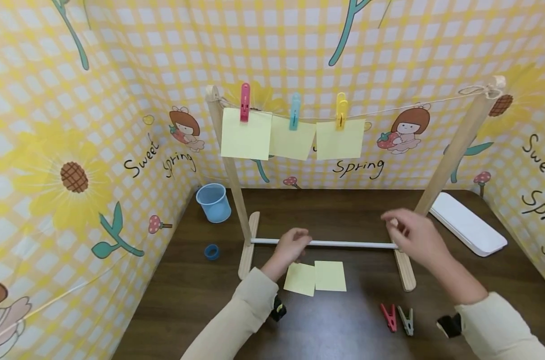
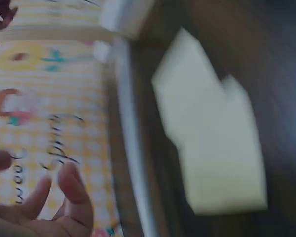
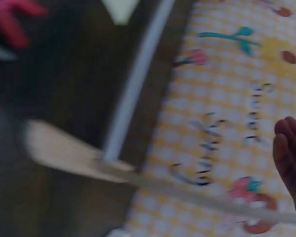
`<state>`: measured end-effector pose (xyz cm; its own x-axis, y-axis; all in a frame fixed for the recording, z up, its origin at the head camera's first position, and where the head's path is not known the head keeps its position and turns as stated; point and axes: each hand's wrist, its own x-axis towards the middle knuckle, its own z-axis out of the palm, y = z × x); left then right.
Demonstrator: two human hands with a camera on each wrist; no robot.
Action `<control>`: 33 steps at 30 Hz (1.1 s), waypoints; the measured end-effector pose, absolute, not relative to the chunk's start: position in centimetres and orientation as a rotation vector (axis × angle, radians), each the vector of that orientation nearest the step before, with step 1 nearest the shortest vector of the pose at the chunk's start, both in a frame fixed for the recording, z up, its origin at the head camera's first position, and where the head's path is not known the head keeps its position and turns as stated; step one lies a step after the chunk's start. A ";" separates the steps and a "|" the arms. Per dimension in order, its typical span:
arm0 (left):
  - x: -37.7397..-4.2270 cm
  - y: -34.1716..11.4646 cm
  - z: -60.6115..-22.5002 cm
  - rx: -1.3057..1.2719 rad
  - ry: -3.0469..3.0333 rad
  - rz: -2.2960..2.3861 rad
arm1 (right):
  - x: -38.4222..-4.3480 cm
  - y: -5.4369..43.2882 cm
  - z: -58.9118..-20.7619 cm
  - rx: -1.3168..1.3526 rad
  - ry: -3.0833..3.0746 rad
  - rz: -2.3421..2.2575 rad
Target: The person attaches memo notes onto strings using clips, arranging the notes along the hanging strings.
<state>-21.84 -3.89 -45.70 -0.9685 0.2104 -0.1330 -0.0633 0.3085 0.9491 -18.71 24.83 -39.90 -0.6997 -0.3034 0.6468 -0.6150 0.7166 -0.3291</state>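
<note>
My left hand (image 1: 290,248) hovers over the white crossbar (image 1: 353,244), its fingers loosely bent with nothing between them. Just below it, two pale yellow sticky notes (image 1: 330,276) lie side by side on the table, blurred in the left wrist view. My right hand (image 1: 415,239), also holding nothing, is raised in front of the right wooden post (image 1: 454,145). On the string between the posts hang three more notes, held by a pink clothespin (image 1: 245,102), a blue clothespin (image 1: 295,112) and a yellow clothespin (image 1: 341,111).
A red clothespin (image 1: 389,317) and a grey clothespin (image 1: 406,320) lie at the front right. Left of the frame stand a light blue bucket (image 1: 214,202) and a small blue ring (image 1: 211,252). A white case (image 1: 468,225) rests at the back right.
</note>
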 end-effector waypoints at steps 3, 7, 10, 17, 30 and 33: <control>-21.2 -5.1 -47.4 0.240 2.673 1.226 | -17.6 26.0 -44.0 0.674 -2.614 0.741; -20.4 -5.9 -49.1 0.225 2.767 0.825 | -16.0 26.8 -48.3 0.591 -2.912 0.768; -20.2 -6.2 -50.4 0.216 2.787 0.715 | -14.7 26.7 -50.2 0.410 -3.131 0.790; -19.9 -6.5 -52.1 0.288 2.881 0.659 | -12.9 26.3 -52.2 0.181 -3.314 0.675; -19.0 -6.5 -52.6 0.212 2.970 0.765 | -12.3 25.6 -52.9 0.284 -3.280 0.736; -18.8 -6.6 -52.8 0.206 2.991 0.823 | -12.2 25.6 -52.9 0.309 -3.267 0.751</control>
